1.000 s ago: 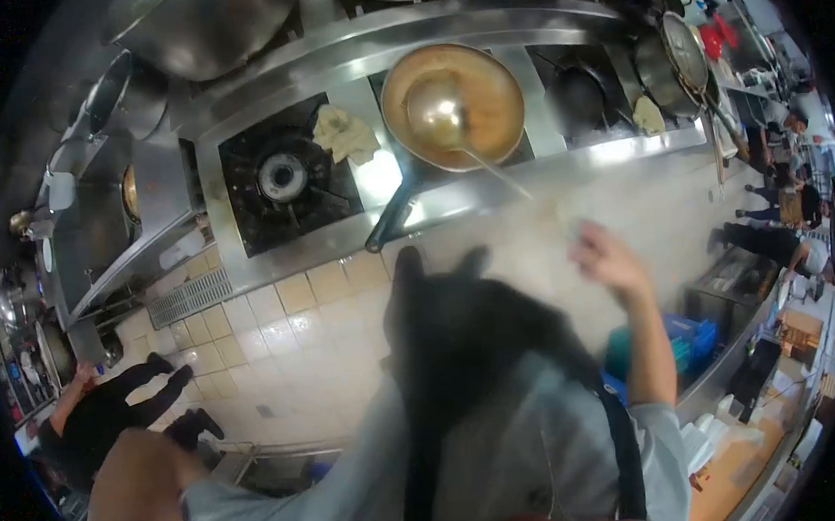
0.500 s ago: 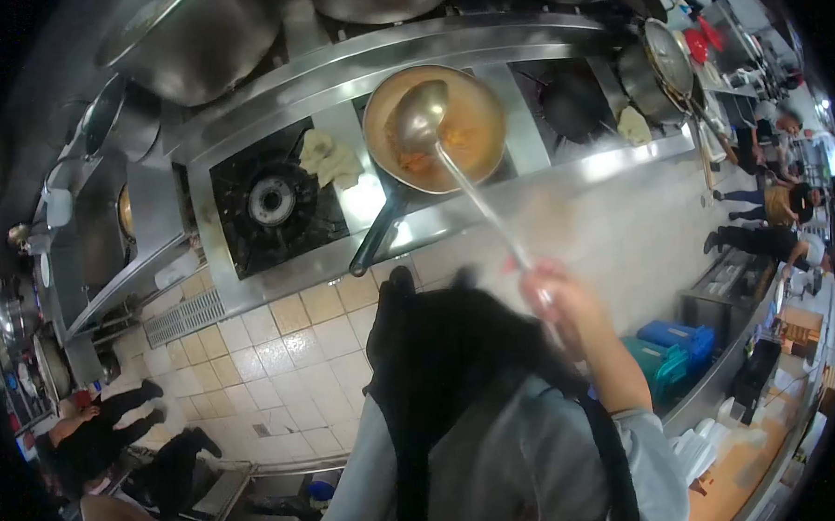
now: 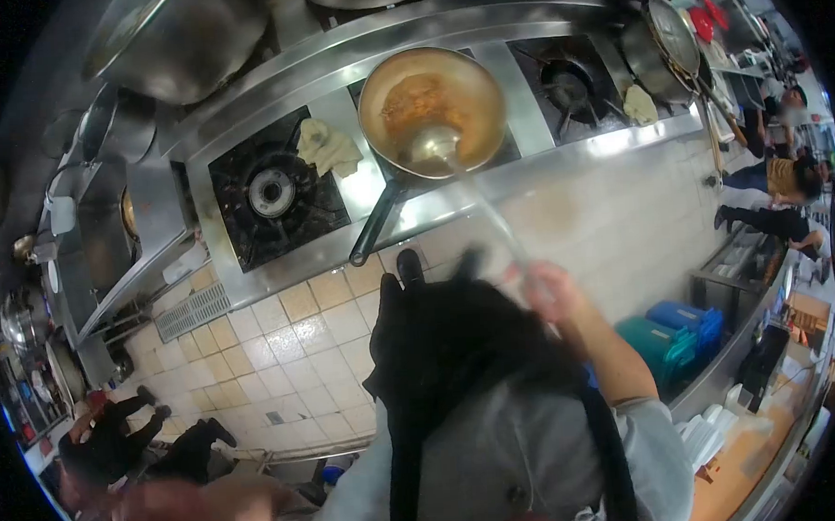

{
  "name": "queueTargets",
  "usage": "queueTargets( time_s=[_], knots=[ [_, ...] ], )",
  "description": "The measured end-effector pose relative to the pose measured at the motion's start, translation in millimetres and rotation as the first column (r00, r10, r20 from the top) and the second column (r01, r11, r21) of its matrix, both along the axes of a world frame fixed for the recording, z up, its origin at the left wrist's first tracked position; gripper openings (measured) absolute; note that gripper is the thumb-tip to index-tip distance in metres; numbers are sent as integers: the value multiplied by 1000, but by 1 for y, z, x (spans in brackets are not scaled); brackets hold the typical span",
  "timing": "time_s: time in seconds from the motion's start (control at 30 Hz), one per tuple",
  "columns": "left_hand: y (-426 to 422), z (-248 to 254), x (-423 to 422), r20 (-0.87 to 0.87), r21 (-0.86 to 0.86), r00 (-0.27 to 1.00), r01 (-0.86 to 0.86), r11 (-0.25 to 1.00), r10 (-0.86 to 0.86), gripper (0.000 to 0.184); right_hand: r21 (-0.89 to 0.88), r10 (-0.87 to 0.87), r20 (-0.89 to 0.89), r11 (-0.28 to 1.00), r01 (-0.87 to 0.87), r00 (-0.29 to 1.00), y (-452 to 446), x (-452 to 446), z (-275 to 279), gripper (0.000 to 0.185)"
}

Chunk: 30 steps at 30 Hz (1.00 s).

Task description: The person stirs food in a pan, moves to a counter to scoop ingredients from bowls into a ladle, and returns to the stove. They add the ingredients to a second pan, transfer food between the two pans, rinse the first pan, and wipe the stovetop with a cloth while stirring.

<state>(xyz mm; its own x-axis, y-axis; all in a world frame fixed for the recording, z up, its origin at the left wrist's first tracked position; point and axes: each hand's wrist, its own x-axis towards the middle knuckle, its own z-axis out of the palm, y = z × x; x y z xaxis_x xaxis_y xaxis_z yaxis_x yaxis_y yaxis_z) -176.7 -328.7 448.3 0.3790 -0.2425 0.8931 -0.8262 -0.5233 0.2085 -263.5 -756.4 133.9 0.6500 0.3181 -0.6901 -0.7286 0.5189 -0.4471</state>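
Note:
My right hand (image 3: 551,292) is wrapped round the long handle of a metal ladle (image 3: 434,144). The ladle's bowl dips into the near side of a wide pan (image 3: 484,81) holding brownish-orange food and liquid. The pan sits on the middle of the stove, and its black handle (image 3: 374,225) points toward me, untouched. At the lower left edge a smeared shape, apparently my left hand (image 3: 182,515), is close to the camera; its fingers cannot be made out.
A burner (image 3: 271,193) and a crumpled cloth (image 3: 329,148) lie left of the pan. Another burner (image 3: 566,86) and a second cloth (image 3: 640,105) are on the right. Large pots stand behind. Other people (image 3: 104,442) are at the left and right. Lidded bins (image 3: 659,350) stand at right.
The ladle's bowl has moved from the pan's upper middle down to its near side, lower in the food. The left hand has come into the lower left, blurred. The view has shifted slightly.

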Motion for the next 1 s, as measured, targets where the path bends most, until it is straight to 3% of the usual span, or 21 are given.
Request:
queueTargets(
  time_s=[0.03, 0.07, 0.1, 0.13, 0.2, 0.23, 0.27, 0.4, 0.47, 0.53, 0.57, 0.67, 0.77, 1.0],
  knots=[
    [5, -31, 4, -291, -76, 957, -14, 997, -9, 65, -70, -24, -3, 997, 24, 1000, 5, 1, 9, 38],
    [21, -69, 4, -386, -288, 921, -63, 956, -55, 67, -141, -49, -3, 989, 48, 999, 9, 3, 14, 38],
    [34, -108, 3, -505, -371, 863, -187, 909, -28, 65, -142, -45, -4, 989, 44, 999, 8, 5, 13, 38],
    [42, -142, 2, -616, -432, 787, -316, 844, -21, 62, -251, 21, -21, 968, -26, 1000, 3, 8, 11, 37],
    [34, -190, 0, -710, -166, 700, -269, 949, 74, 53, -362, 83, -53, 927, -97, 995, -5, 10, 11, 36],
    [30, -208, -1, -778, -105, 622, -261, 960, 84, 49, -709, 351, -9, 658, -253, 936, -8, 12, 11, 37],
    [26, -224, -4, -838, -44, 537, -244, 969, 98, 46, -929, 586, -83, 249, -276, 806, -9, 11, 12, 39],
    [14, -290, -14, -923, 32, 368, -213, 976, 111, 46, -966, 484, -52, 196, -166, 874, -4, 9, 29, 44],
    [11, -316, -15, -942, 35, 322, -187, 982, 95, 46, -977, 509, -5, 182, -113, 861, 12, 7, 57, 44],
    [10, -338, -15, -973, -112, 223, -268, 957, -52, 47, -818, 331, -126, 498, -287, 935, 22, 5, 75, 44],
    [11, -345, -12, -967, -68, 254, -235, 970, -7, 47, -771, 270, -44, 603, -205, 962, 24, -3, 71, 45],
    [12, -346, -8, -978, -107, 202, -230, 967, -60, 48, -716, 218, -45, 673, -183, 975, 34, -8, 74, 46],
    [16, -348, -2, -979, -166, 154, -250, 954, -130, 49, -730, 209, -49, 660, -178, 977, 43, 1, 52, 48],
    [39, -358, -10, -986, -143, 120, -273, 951, -114, 50, -732, 73, 10, 680, -43, 997, 44, 18, 35, 44]
  ],
)
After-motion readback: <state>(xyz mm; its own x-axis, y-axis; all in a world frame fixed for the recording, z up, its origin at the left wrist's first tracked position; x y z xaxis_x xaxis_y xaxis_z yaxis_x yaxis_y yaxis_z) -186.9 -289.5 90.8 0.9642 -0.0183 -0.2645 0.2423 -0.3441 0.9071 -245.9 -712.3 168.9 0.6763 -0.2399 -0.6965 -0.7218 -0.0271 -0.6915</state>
